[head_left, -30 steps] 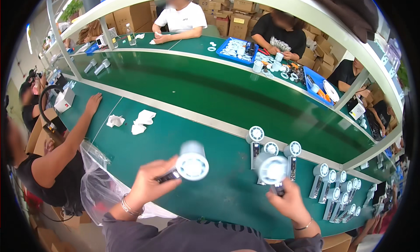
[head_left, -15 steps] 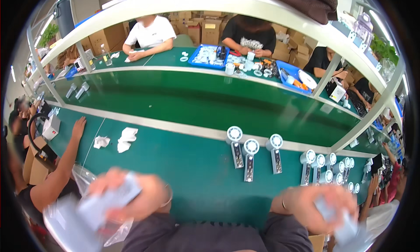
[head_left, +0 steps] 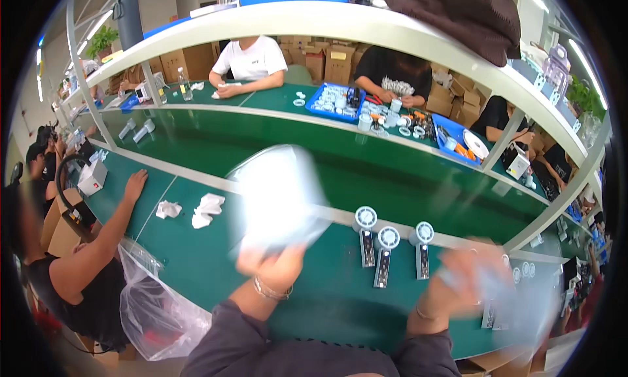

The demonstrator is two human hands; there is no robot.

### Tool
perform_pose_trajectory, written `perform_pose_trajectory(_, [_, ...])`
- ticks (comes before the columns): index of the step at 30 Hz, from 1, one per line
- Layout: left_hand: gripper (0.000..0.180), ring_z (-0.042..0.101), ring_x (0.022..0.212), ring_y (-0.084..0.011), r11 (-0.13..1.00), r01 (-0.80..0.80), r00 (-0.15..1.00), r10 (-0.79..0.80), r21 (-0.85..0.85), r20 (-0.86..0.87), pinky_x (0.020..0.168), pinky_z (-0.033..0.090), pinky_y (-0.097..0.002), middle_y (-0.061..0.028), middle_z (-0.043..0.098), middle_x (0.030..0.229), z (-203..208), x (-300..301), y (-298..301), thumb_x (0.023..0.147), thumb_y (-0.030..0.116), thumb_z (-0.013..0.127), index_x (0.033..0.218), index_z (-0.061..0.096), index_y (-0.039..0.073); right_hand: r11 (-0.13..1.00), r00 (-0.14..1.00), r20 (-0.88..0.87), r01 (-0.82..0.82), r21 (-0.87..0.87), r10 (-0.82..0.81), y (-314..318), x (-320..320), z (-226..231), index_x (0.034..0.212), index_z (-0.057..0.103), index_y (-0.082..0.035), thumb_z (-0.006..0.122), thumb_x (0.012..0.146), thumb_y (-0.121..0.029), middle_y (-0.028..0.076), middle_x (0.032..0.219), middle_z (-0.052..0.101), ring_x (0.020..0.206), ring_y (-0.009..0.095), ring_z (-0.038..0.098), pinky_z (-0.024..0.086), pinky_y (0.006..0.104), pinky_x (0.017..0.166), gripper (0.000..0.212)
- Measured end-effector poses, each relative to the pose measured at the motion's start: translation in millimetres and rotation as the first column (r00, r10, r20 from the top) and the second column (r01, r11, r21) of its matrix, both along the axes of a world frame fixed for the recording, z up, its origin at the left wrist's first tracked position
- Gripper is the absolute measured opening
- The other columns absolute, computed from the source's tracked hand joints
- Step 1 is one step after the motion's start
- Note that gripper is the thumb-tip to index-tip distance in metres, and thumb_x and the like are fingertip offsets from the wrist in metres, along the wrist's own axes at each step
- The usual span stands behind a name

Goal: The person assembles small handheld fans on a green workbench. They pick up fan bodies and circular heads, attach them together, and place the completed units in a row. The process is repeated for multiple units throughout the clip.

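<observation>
My left hand [head_left: 275, 262] is raised above the green table [head_left: 196, 259] and grips a blurred clear plastic bag [head_left: 278, 197] that looks white in motion. My right hand [head_left: 468, 275] is at the lower right, blurred, holding another pale, see-through piece [head_left: 517, 298] that I cannot make out. Between the hands, three small white handheld fans [head_left: 387, 249] with dark handles lie on the table.
More fans lie at the table's right end [head_left: 523, 269]. Crumpled white wipes [head_left: 208, 208] lie to the left. A person at left rests an arm [head_left: 111, 226] on the table beside a clear plastic bag [head_left: 154, 305]. Other people work at the far bench with blue trays [head_left: 337, 99].
Both hands came up from below the table edge; the left one lifted the plastic bag high over the table. The view shifted slightly.
</observation>
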State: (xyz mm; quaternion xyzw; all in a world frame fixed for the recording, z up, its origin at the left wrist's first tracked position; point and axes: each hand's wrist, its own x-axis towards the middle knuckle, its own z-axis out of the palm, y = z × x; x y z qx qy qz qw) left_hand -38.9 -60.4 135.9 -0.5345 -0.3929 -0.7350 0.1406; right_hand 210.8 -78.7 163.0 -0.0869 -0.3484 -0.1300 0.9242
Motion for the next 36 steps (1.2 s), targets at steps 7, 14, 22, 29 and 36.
perform_pose_trajectory(7, [0.033, 0.056, 0.068, -0.0164, 0.958, 0.205, 0.976, -0.216, -0.201, -0.037, 0.061, 0.045, -0.0271, -0.0061, 0.060, 0.078, 11, -23, -2, 0.066, 0.003, 0.074, 0.096, 0.062, -0.003, 0.631, 0.553, 0.309, -0.707, -0.318, 0.774, 0, -19, 0, 0.102, 0.053, -0.005, 0.062, 0.075, -0.001, 0.004, 0.088, 0.057, 0.075, 0.012, 0.054, 0.045, 0.0262, 0.067, 0.029])
perform_pose_trajectory(14, [0.045, 0.057, 0.059, -0.0251, 0.394, 0.255, 0.807, -0.590, -0.883, -0.030, 0.058, 0.046, -0.0325, -0.0132, 0.058, 0.069, -58, -76, -36, 0.074, 0.020, 0.071, 0.117, 0.061, 0.011, -0.335, 0.355, -0.285, 0.085, -0.939, 0.890, -18, 7, -75, 0.114, 0.042, -0.001, 0.064, 0.082, -0.006, 0.005, 0.099, 0.056, 0.089, 0.010, 0.052, 0.045, 0.0242, 0.076, 0.039])
perform_pose_trajectory(22, [0.044, 0.060, 0.070, -0.0302, 0.344, 0.398, 0.831, -0.527, -0.850, 0.175, 0.067, 0.049, -0.0362, -0.0140, 0.061, 0.079, -117, -79, -76, 0.077, 0.020, 0.068, 0.119, 0.059, 0.010, -0.371, 0.269, -0.314, 0.194, -0.908, 0.910, -31, -2, -96, 0.111, 0.047, 0.001, 0.057, 0.087, -0.015, 0.009, 0.085, 0.058, 0.076, 0.014, 0.056, 0.047, 0.0293, 0.067, 0.030])
perform_pose_trajectory(29, [0.047, 0.058, 0.070, -0.0106, 0.234, 0.158, 0.867, -0.497, -0.959, 0.022, 0.059, 0.047, -0.0266, -0.0032, 0.064, 0.088, -103, -73, -60, 0.082, 0.017, 0.066, 0.125, 0.053, 0.005, -0.532, 0.335, -0.446, 0.234, -0.813, 0.830, -8, -7, -90, 0.095, 0.051, -0.001, 0.057, 0.087, -0.019, 0.003, 0.067, 0.053, 0.050, 0.010, 0.049, 0.040, 0.0247, 0.043, 0.020])
perform_pose_trajectory(36, [0.040, 0.053, 0.075, -0.0102, 0.462, 0.833, 0.534, -0.524, -0.306, 0.663, 0.061, 0.049, -0.0242, -0.0100, 0.057, 0.100, -14, -51, -53, 0.087, 0.003, 0.049, 0.126, 0.046, -0.006, 0.419, 0.613, 0.083, -0.428, -0.801, 0.786, -25, -13, 16, 0.117, 0.042, 0.003, 0.056, 0.085, -0.017, 0.012, 0.082, 0.054, 0.056, 0.017, 0.054, 0.045, 0.0281, 0.048, 0.040])
